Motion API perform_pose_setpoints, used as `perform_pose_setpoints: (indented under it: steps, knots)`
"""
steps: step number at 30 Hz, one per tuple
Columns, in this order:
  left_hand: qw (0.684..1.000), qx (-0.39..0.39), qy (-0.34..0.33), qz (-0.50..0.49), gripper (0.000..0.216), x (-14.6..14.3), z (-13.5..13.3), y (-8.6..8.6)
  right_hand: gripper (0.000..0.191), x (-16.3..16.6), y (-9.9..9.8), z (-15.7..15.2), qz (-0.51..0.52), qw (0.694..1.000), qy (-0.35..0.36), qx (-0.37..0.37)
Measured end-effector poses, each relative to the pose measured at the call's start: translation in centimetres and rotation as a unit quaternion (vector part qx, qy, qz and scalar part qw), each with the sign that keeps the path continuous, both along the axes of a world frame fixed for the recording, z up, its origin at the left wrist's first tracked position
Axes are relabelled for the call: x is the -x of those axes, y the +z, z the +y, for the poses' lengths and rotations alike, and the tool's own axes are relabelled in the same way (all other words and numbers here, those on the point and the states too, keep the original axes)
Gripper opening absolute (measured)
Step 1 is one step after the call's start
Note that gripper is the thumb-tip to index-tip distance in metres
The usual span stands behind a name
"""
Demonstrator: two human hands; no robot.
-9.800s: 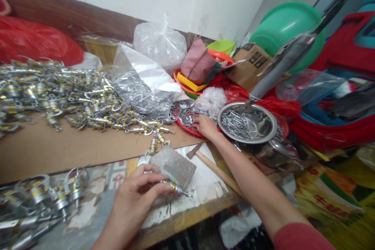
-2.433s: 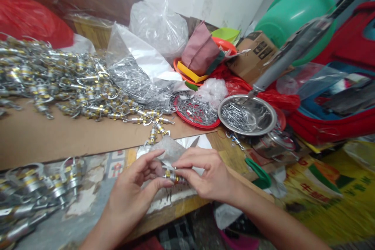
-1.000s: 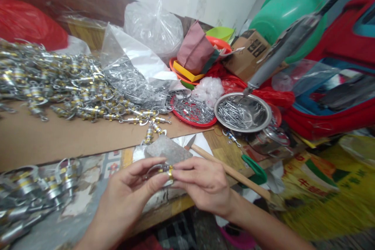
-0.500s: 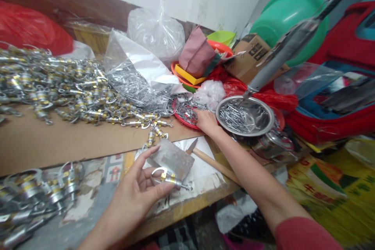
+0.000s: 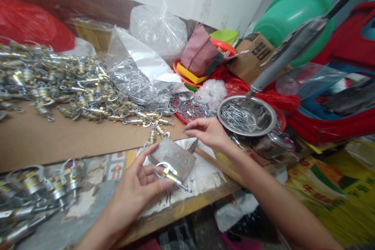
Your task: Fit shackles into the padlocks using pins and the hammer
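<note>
My left hand (image 5: 136, 189) grips a silver-and-yellow metal fitting (image 5: 173, 176) with a curved arm and a small ring at its end. The fitting is just over the near edge of a flat grey metal block (image 5: 175, 156). Above the block's far right corner, my right hand (image 5: 209, 133) has thumb and fingers pinched together on a tiny dark piece, too small to name. A hammer (image 5: 218, 164) with a wooden handle lies under my right wrist. Behind that hand sits a red dish (image 5: 179, 116) of small metal parts.
A steel bowl (image 5: 271, 125) of metal pins stands at the right, with a grey tool (image 5: 271, 72) hanging over it. Similar fittings (image 5: 58, 78) are heaped on cardboard (image 5: 73, 140) at the left. A plastic bag of pins (image 5: 137, 82) leans behind, near a green basin (image 5: 295, 15).
My right hand has come out of the red dish toward me and left, with something tiny in its fingertips. My left hand still holds the fitting, now tilted slightly differently.
</note>
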State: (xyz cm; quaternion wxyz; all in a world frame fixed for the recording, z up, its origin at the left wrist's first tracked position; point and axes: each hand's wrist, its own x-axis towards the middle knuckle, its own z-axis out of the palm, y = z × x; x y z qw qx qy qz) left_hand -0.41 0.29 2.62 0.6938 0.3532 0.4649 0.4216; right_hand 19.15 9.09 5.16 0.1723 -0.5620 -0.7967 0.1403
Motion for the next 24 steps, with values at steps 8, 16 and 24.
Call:
perform_pose_setpoints:
  steps: [8,16,24]
  knots:
    - [1.000,-0.011,0.007,0.003,0.082,-0.1,-0.1,-0.1,0.013,1.0,0.2,-6.8,0.060,0.975,0.209,-0.043]
    - [1.000,-0.010,0.014,-0.006,0.082,-0.2,-0.4,0.3,0.012,3.9,-1.1,-5.6,0.100,0.984,0.147,-0.010]
    - [1.000,-0.005,0.001,0.001,0.079,-0.1,-0.4,0.2,0.015,1.0,-1.0,-6.3,0.223,0.972,0.004,-0.069]
